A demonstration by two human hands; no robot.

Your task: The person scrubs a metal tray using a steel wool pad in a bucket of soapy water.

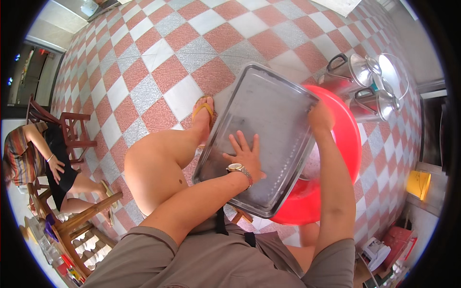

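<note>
A grey rectangular metal baking tray lies slanted over the side of a red plastic basin, close in front of my body. My left hand, with a wristwatch on its wrist, rests on the tray's flat inner face with fingers spread. At the tray's right-hand rim is my right hand, slightly blurred and closed about the edge; its fingertips are partly hidden. Below the tray, whitish suds show inside the basin, and the tray covers part of the basin.
Two lidded metal jugs and a metal bucket stand beyond the basin. At left, another person sits near a wooden chair and a wooden table. A yellow container is at right. The floor is checkered tile.
</note>
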